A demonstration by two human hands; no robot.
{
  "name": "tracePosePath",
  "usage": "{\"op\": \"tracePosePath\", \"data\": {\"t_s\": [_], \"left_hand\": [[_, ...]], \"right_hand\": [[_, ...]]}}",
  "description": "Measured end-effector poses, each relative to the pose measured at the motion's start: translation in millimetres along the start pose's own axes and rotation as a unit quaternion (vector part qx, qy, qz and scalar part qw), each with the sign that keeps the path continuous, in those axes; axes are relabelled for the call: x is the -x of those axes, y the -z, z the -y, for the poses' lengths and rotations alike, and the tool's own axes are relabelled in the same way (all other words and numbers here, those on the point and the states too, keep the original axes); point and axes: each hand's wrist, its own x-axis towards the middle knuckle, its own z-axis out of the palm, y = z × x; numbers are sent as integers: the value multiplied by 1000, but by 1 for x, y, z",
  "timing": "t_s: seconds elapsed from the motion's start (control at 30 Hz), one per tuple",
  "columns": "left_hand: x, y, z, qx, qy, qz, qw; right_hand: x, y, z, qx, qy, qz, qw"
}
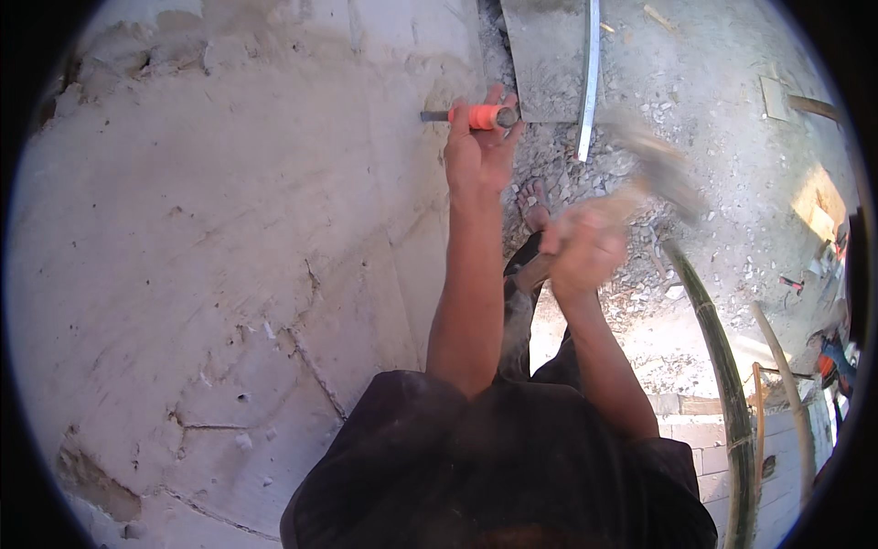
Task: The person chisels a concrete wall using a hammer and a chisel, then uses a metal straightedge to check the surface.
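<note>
Black shirt [503, 457] nearest, my left fingers [459, 119] are holding the chisel [476, 116] crosswise, butt [506, 117] facing rightward, my right fingers [576, 224] gripping the hammer [673, 181]

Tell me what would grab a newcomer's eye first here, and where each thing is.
The bright orange-gripped chisel stands out first, held in the left hand at upper centre, its dark blade pointing toward the pale wall. Next comes the motion-blurred hammer in the right hand, right of centre. Then the long greenish pole draws the eye at lower right.
</note>
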Motion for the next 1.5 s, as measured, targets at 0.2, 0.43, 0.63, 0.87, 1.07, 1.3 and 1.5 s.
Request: {"op": "tracePosePath", "data": {"t_s": [0.2,0.43,0.63,0.87,1.07,1.3,1.5], "left_hand": [[0,3,-10,8,-12,13,1000],[0,11,-10,-3,-7,-6,1000],[6,9,-16,-7,4,22,1000],[23,20,-3,-63,14,-6,998],[65,11,28,-58,29,-24,998],[35,27,3,-73,-21,-24,997],[33,23,21,-73,-38,-34,996]], "right_hand": [[-13,3,39,167,-195,85,963],[-17,-6,32,325,-137,170,920],[-7,-2,1,325,184,89,923],[-2,35,49,248,-82,85,962],[5,51,53,143,-184,70,970],[10,51,65,87,-159,19,983],[37,45,40,1,-3,17,1000]]}}
